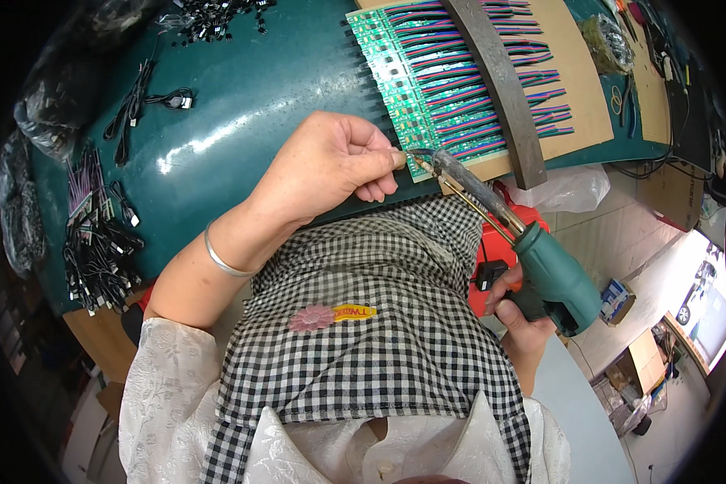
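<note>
My right hand [523,313] grips the handle of a green soldering gun [558,274]. Its tip meets the near end of a panel of green circuit boards [394,71]. A thin metal tube runs beside the gun's barrel to the tip. Thumb and fingers of my left hand [343,157] are pinched together at the panel's left edge, right by the tip; what they hold is too small and covered to make out. Rows of coloured wires [452,105] lead right from the boards. Across these wires lies a dark metal bar [498,89].
Cardboard [577,81] lies under the panel on the green table [242,89]. Black USB cables [101,250] are heaped at left, with more cables [133,105] further back. Small black connectors [214,16] lie at the far edge. A clear plastic bag [561,189] hangs near a red stool [477,294].
</note>
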{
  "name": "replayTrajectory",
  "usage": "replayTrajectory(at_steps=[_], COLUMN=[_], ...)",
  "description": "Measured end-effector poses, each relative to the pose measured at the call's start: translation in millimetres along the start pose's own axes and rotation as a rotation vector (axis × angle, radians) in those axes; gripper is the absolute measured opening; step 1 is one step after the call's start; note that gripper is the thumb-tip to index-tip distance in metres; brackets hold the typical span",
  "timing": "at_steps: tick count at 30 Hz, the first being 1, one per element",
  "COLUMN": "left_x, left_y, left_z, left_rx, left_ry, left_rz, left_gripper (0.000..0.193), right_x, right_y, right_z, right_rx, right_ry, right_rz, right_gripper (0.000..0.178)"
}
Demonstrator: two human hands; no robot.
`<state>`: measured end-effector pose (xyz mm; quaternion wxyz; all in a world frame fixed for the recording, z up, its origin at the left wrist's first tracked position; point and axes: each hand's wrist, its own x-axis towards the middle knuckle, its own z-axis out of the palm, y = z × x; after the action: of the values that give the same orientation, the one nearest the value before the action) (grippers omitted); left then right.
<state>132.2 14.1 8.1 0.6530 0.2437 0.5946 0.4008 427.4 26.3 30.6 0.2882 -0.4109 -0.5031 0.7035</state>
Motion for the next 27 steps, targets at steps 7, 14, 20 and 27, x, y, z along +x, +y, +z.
replayTrajectory(at_steps=[7, 14, 20, 27], left_x=[-0.7, -0.2, -0.4, 0.3], left_y=[-1.1, -1.9, -2.9, -3.5], left_z=[0.6, 0.8, 0.6, 0.4], left_rx=[-0.015, -0.02, -0.018, -0.017], left_ry=[0.015, 0.024, 0.026, 0.022], left_rz=[0.008, 0.008, 0.029, 0.023], left_gripper=[0.015, 0.015, 0.017, 0.017], right_x=[-0.4, -2.4, -6.9, -5.7], right_y=[-0.8, 1.2, 0.2, -8.1], right_z=[-0.8, -7.1, -8.9, -5.3], right_rx=[-0.036, -0.071, -0.055, 0.025], right_ry=[-0.016, -0.045, 0.03, -0.005], right_rz=[0.001, -0.015, -0.051, -0.012], right_gripper=[0.042, 0.036, 0.042, 0.052])
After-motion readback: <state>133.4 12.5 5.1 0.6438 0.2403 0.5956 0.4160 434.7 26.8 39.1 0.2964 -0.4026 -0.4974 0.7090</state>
